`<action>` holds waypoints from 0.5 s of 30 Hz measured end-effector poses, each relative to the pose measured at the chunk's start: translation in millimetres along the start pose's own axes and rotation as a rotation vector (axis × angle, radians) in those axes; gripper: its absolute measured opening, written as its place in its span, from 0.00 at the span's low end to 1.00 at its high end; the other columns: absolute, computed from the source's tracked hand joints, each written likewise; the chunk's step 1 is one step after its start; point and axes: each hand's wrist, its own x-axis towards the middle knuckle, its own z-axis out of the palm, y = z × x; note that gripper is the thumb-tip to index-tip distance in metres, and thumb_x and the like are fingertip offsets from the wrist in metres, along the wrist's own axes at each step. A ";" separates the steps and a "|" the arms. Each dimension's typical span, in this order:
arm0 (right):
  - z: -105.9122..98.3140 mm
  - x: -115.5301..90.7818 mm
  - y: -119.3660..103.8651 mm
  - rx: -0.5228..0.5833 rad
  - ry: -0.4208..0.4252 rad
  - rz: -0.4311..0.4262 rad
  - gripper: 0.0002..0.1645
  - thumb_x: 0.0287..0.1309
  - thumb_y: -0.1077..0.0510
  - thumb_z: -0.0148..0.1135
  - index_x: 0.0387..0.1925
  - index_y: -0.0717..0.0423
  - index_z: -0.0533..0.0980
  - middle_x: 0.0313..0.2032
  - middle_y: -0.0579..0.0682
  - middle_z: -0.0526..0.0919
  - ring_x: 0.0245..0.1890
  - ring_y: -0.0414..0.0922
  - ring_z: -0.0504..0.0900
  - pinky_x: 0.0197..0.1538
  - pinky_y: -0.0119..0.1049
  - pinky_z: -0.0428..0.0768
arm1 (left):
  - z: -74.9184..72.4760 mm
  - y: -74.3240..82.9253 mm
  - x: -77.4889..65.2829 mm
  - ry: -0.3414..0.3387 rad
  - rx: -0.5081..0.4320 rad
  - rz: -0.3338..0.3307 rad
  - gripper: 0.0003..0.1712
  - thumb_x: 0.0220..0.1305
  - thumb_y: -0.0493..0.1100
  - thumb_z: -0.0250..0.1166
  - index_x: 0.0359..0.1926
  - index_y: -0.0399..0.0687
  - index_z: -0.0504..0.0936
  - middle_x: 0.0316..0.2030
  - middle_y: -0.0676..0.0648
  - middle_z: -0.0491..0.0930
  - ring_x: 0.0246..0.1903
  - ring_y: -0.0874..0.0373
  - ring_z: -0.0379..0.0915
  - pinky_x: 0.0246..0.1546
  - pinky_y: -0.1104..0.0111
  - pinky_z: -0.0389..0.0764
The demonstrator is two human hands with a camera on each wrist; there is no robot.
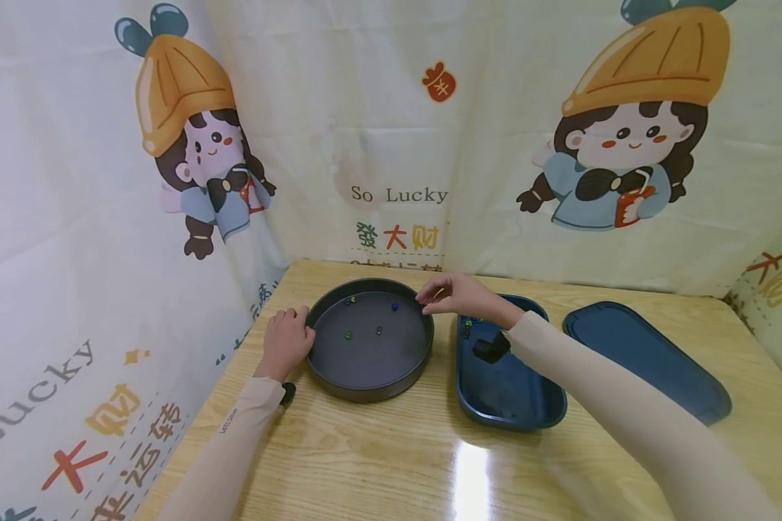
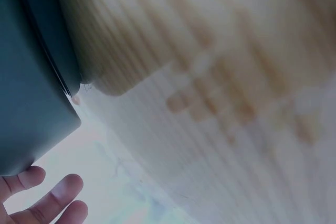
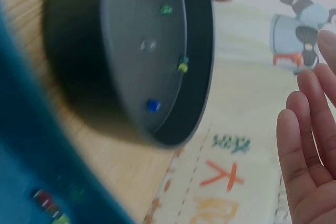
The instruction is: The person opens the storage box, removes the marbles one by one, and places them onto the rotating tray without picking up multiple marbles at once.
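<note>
A dark round pan (image 1: 371,387) stands on the table with several small marbles inside, among them a blue marble (image 1: 394,307), a green marble (image 1: 348,335) and a clear one. My left hand (image 1: 287,341) holds the pan's left rim; in the left wrist view its fingertips (image 2: 65,190) show at the pan's outer wall. Just above the right rim hovers my right hand (image 1: 459,295), thumb and fingers near each other. In the right wrist view its fingers (image 3: 294,145) look nearly straight, with nothing visible held. Several marbles (image 1: 467,327) lie in the blue tray (image 1: 511,420) under the right wrist.
Right of the tray lies a flat dark-blue lid (image 1: 645,362), partly behind the right forearm. All of it sits on a light wooden table (image 1: 365,456). A printed curtain (image 1: 391,130) hangs along the back and left sides.
</note>
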 end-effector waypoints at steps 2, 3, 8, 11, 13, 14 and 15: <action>-5.3 -10.1 6.9 -0.015 0.030 -0.003 0.13 0.53 0.57 0.67 0.42 0.57 0.82 0.43 0.56 0.84 0.41 0.47 0.83 0.47 0.39 0.80 | 0.2 -0.1 0.6 -0.005 0.002 -0.004 0.11 0.58 0.38 0.56 0.42 0.39 0.72 0.33 0.36 0.74 0.35 0.40 0.69 0.40 0.50 0.71; -7.6 -14.9 10.9 -0.013 0.041 -0.012 0.14 0.54 0.58 0.66 0.42 0.58 0.81 0.43 0.57 0.84 0.41 0.47 0.83 0.47 0.39 0.80 | 0.2 -0.2 0.8 -0.006 0.001 -0.006 0.12 0.58 0.38 0.56 0.43 0.39 0.72 0.34 0.36 0.74 0.35 0.39 0.69 0.41 0.50 0.70; -13.6 -32.6 30.4 0.019 0.076 -0.003 0.14 0.53 0.60 0.66 0.42 0.61 0.81 0.42 0.59 0.84 0.37 0.41 0.83 0.43 0.34 0.81 | -0.3 -1.2 1.1 -0.019 0.001 -0.005 0.12 0.58 0.38 0.54 0.43 0.39 0.72 0.34 0.35 0.74 0.35 0.39 0.69 0.40 0.50 0.70; -13.9 -39.2 41.6 0.039 0.097 0.020 0.14 0.52 0.62 0.66 0.42 0.61 0.81 0.42 0.60 0.84 0.36 0.39 0.83 0.42 0.31 0.80 | -0.9 -1.2 0.9 -0.029 0.003 -0.006 0.13 0.58 0.39 0.53 0.44 0.39 0.72 0.35 0.35 0.74 0.36 0.39 0.69 0.40 0.50 0.70; -13.6 -42.3 50.2 0.040 0.111 0.019 0.14 0.52 0.62 0.66 0.42 0.62 0.81 0.42 0.61 0.84 0.36 0.39 0.83 0.41 0.30 0.80 | -1.5 -0.7 0.9 -0.034 0.001 -0.007 0.13 0.59 0.39 0.53 0.44 0.38 0.72 0.35 0.35 0.74 0.36 0.39 0.69 0.40 0.50 0.70; -13.2 -43.5 54.8 0.037 0.118 0.022 0.14 0.52 0.62 0.66 0.42 0.63 0.81 0.41 0.61 0.84 0.37 0.40 0.83 0.41 0.30 0.80 | -1.5 -0.4 1.0 -0.037 0.000 -0.008 0.13 0.59 0.39 0.53 0.45 0.39 0.72 0.36 0.35 0.74 0.36 0.39 0.69 0.41 0.50 0.70; -12.6 -44.5 59.4 0.032 0.126 0.026 0.14 0.52 0.63 0.66 0.42 0.63 0.81 0.41 0.62 0.84 0.37 0.41 0.84 0.41 0.30 0.80 | -1.6 -0.3 1.2 -0.039 0.000 -0.008 0.14 0.59 0.39 0.53 0.45 0.38 0.72 0.36 0.35 0.74 0.37 0.39 0.69 0.41 0.50 0.70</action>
